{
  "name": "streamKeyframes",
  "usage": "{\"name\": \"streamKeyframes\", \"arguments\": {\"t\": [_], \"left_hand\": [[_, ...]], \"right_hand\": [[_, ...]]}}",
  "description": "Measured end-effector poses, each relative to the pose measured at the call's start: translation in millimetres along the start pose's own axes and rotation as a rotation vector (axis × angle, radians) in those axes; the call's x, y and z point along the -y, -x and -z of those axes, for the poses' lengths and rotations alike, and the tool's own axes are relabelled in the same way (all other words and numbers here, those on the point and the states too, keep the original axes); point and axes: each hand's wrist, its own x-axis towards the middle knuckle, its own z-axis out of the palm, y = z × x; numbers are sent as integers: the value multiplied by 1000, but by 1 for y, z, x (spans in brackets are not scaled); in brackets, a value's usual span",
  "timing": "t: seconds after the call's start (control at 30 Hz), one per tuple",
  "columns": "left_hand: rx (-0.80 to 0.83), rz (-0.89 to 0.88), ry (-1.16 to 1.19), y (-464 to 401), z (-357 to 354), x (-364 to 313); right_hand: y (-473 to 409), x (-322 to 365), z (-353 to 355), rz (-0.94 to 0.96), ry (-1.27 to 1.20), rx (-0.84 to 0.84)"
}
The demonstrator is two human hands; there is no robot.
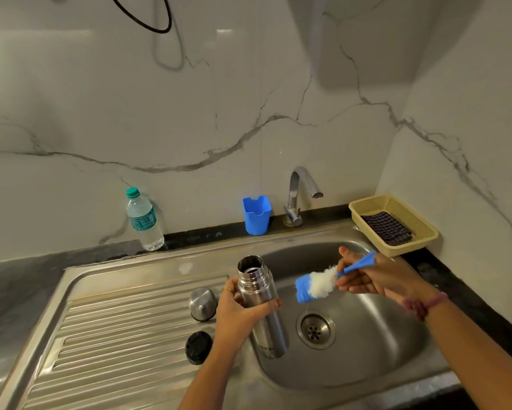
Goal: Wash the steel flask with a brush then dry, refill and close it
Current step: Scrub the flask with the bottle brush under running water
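My left hand (239, 309) grips the steel flask (262, 309) around its middle, holding it upright with its mouth uncapped over the left side of the sink basin (376, 344). My right hand (367, 276) holds a blue-handled bottle brush (319, 284); its white and blue bristles point left, just right of the flask's neck and outside it. The steel cup lid (202, 303) and the black stopper (198, 347) lie on the ribbed drainboard (115, 335) left of the flask.
A chrome tap (300, 193) stands behind the basin, no water running. A blue plastic holder (256, 214) and a plastic water bottle (144, 220) stand by the wall. A yellow basket (364, 211) with a dark cloth (386, 227) sits at the right corner.
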Motion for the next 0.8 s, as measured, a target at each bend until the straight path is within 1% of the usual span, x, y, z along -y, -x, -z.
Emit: {"name": "streamKeyframes", "arguments": {"t": [0.1,0.2,0.33,0.5,0.63,0.7,0.8], "left_hand": [[-5,9,1,0,-4,-3],[-20,9,4,2,-9,-5],[-53,19,32,3,-19,-8],[-109,47,65,6,-34,-7],[-129,61,72,8,-45,-4],[-139,62,75,10,-50,-3],[-147,67,73,12,-57,-2]], "right_hand": [[1,-18,9,-15,52,0],[1,-38,20,-21,40,23],[-3,-70,39,-6,149,-65],[4,-114,64,116,325,-190],[15,-137,73,287,478,-269],[18,-147,76,309,534,-281],[21,-156,79,292,636,-289]]}}
